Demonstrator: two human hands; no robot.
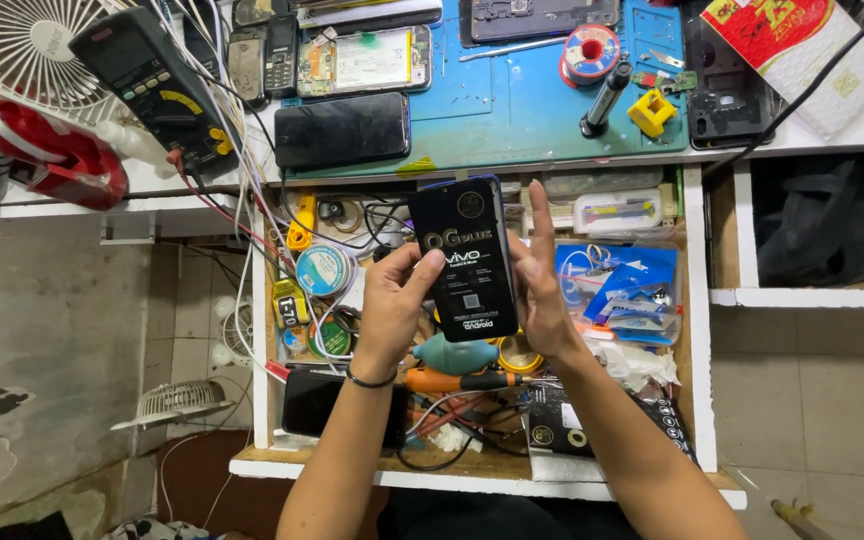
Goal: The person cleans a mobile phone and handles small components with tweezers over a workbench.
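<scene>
Cluttered open drawer (697,330) below blue mat (512,110), left hand (392,300) and right hand (542,290) pinching black phone (464,255), teal blower (457,355) beneath

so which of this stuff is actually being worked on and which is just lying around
In hand:
- black phone, gripped by the left hand and right hand

Lying about:
- dark phone on the blue mat
- multimeter
- solder spool
- teal blower bulb
- orange-handled tool
- white fan
</scene>
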